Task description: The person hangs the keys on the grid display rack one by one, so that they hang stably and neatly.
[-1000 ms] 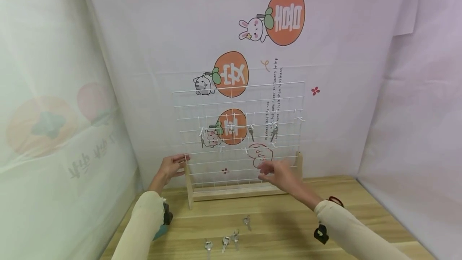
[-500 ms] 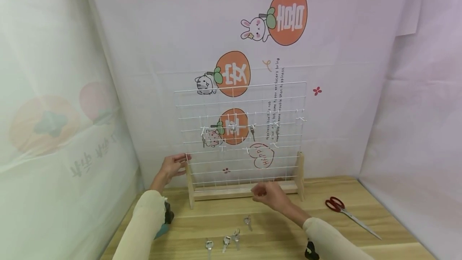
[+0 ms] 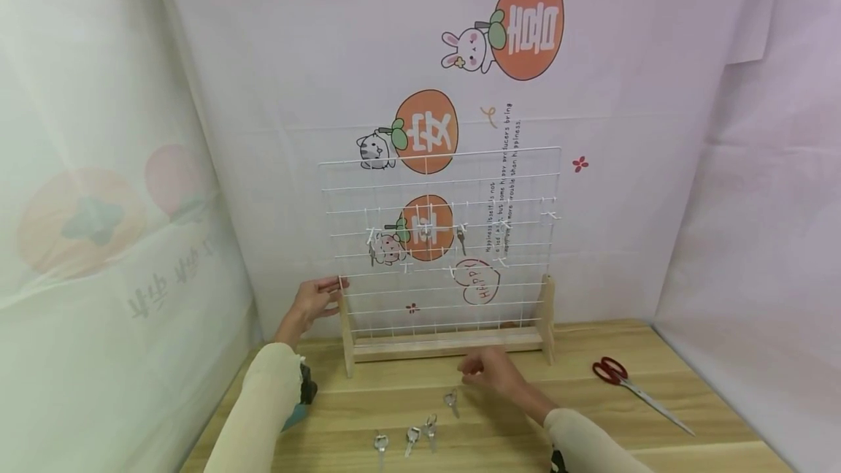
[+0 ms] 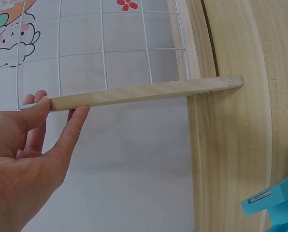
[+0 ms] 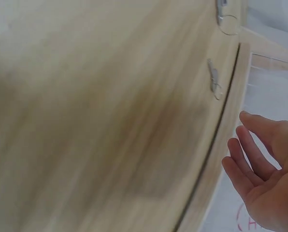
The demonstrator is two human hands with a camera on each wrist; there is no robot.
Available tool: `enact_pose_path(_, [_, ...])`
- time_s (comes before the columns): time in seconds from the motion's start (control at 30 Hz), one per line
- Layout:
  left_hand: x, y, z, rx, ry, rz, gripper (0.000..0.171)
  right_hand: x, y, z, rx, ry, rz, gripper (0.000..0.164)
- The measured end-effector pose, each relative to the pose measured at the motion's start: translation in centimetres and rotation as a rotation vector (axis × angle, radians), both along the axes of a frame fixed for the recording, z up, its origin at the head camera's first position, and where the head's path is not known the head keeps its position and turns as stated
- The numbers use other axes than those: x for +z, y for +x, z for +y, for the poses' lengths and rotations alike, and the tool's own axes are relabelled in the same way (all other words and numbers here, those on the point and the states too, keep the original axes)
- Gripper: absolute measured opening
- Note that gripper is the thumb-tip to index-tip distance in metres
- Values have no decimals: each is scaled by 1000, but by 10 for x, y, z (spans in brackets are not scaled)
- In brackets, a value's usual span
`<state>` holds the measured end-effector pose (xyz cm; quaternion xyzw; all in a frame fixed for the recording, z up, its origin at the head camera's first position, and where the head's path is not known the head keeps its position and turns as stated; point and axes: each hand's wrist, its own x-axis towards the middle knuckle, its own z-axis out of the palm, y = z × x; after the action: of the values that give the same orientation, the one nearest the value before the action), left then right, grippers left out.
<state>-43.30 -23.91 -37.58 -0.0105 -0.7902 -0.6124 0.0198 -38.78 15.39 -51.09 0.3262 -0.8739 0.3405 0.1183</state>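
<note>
My left hand holds the left wooden side post of a white wire grid rack, thumb and fingers around its upper end. The rack stands upright on its wooden base bar. My right hand is low in front of that bar, its fingers loosely bent and holding nothing in the right wrist view. Closest to it lies a key with a ring. Several more keys lie nearer the front, among them a key in the middle. A key hangs from a white hook on the grid.
Red-handled scissors lie at the right of the wooden table, blades toward the front. Several white hooks sit on the grid. A teal object is beside the left forearm. A printed white cloth rises behind the rack.
My right hand has come down from in front of the grid to just above the table, near the keys. The scissors, partly covered by the arm before, now show whole. My left hand stays on the post.
</note>
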Motion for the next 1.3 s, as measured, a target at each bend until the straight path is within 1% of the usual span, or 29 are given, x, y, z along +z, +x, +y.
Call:
enact_pose_path(0.1, [0, -1, 0, -3, 3, 4, 42, -7, 1, -2, 8, 2, -7, 14])
enact_pose_path(0.27, [-1, -1, -1, -1, 11, 6, 42, -15, 2, -8, -3, 16, -75, 15])
enact_pose_path(0.4, [-1, -1, 0, -4, 16, 2, 42, -19, 3, -12, -7, 25, -96, 15])
enact_pose_path(0.5, [0, 0, 0, -3, 17, -5, 42, -22, 5, -16, -7, 32, -95, 13])
enact_pose_path(0.67, [1, 2, 0, 0, 12, -17, 43, -24, 9, -18, -37, 37, -75, 11])
enact_pose_path(0.8, [2, 2, 0, 4, 12, -22, 42, -23, 11, -19, -61, 35, -54, 8])
enact_pose_path(0.87, [1, 2, 1, 7, 16, -22, 43, -21, 12, -17, -72, 31, -60, 8])
enact_pose_path(1.03, [-1, 1, 0, 15, 17, -20, 43, -15, 13, -9, -97, 16, -108, 7])
enact_pose_path(1.2, [-1, 0, 0, 15, 12, -13, 42, -9, 12, 2, -100, 11, -106, 6])
enact_pose_path(1.3, [-1, 0, 0, 11, 9, -13, 42, -5, 10, 9, -101, -15, -108, 7])
